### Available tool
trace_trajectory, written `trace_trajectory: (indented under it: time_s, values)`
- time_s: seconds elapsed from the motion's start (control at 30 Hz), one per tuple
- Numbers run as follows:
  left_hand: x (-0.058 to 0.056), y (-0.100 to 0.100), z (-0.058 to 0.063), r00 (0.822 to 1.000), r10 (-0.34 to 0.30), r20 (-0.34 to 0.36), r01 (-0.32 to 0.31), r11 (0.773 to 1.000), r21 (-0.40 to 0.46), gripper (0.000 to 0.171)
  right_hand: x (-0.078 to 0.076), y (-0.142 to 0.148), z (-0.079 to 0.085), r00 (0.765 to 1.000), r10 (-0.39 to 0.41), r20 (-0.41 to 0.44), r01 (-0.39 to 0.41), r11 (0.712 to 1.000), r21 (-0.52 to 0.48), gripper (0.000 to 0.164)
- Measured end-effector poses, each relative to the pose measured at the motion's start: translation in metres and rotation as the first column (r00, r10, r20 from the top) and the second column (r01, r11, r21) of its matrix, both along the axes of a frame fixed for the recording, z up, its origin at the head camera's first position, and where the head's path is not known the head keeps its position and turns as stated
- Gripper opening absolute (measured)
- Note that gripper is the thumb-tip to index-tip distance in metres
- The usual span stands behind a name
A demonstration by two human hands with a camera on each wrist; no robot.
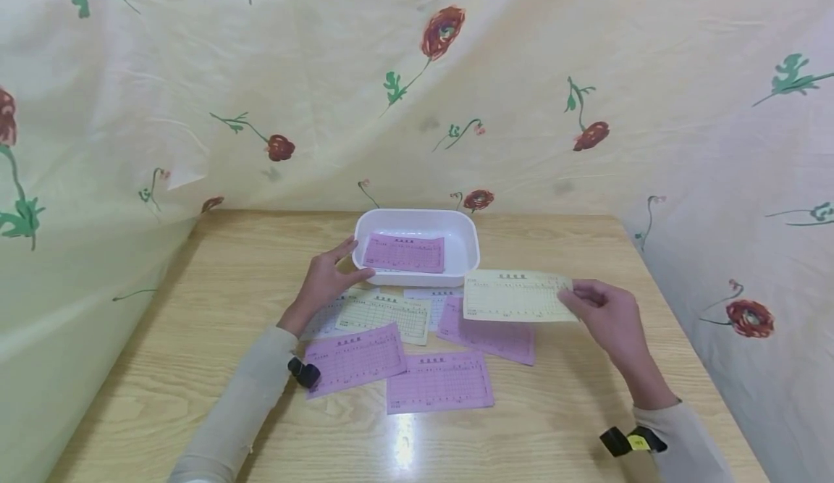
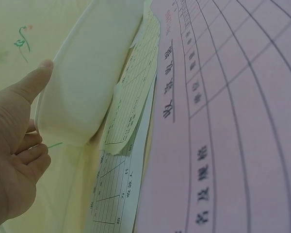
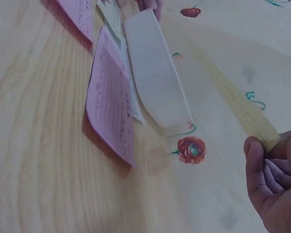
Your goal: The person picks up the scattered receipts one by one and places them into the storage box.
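Observation:
A pale yellow receipt slip (image 1: 515, 296) is pinched by its right end between the thumb and fingers of my right hand (image 1: 602, 316). It is held up in front of the right side of a white plastic tub (image 1: 461, 248). My left hand (image 1: 322, 280) grips the tub's front left corner, its thumb and fingers at the rim and wall (image 2: 75, 77). Inside the tub lies a pink receipt slip (image 1: 405, 253), with a little of a paler sheet showing under its lower edge. The right wrist view shows the yellow slip (image 3: 237, 104) nearly edge-on.
Several receipt slips lie before the tub on the wooden table (image 1: 554, 410): a pink one (image 1: 355, 358) at left, another pink slip (image 1: 440, 383) in front, a yellow one (image 1: 387, 316), and white ones partly covered. A flowered cloth (image 1: 326, 70) hangs behind and beside the table.

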State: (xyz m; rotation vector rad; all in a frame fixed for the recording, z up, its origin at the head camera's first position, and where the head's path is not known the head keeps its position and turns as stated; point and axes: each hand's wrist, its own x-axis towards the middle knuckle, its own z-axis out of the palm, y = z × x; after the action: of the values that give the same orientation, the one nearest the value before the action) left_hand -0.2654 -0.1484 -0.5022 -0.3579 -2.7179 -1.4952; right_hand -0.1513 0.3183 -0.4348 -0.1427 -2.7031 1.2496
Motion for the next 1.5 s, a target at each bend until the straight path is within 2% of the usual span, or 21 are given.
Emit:
trace_trajectory:
  time_s: [0.6,0.83,1.27,1.5]
  values:
    - [0.000,0.001,0.001,1.000,-0.004,-0.002,0.004,1.000,0.004,0.090,-0.045,-0.056,0.022,0.994,0.055,-0.093,-0.066,0.991,-0.115,0.040]
    - [0.000,0.000,0.000,1.000,0.002,-0.004,-0.002,1.000,0.001,0.088,-0.066,-0.074,0.022,0.991,0.059,-0.117,-0.076,0.986,-0.148,0.038]
    - [0.000,0.000,0.001,1.000,0.002,-0.021,-0.002,1.000,-0.011,0.086,-0.106,-0.103,0.022,0.996,0.033,-0.078,-0.051,0.969,-0.240,0.036]
    - [0.000,0.000,0.001,1.000,0.009,-0.009,-0.009,1.000,-0.020,0.089,-0.124,-0.120,0.018,0.994,0.053,-0.098,-0.076,0.963,-0.257,0.032]
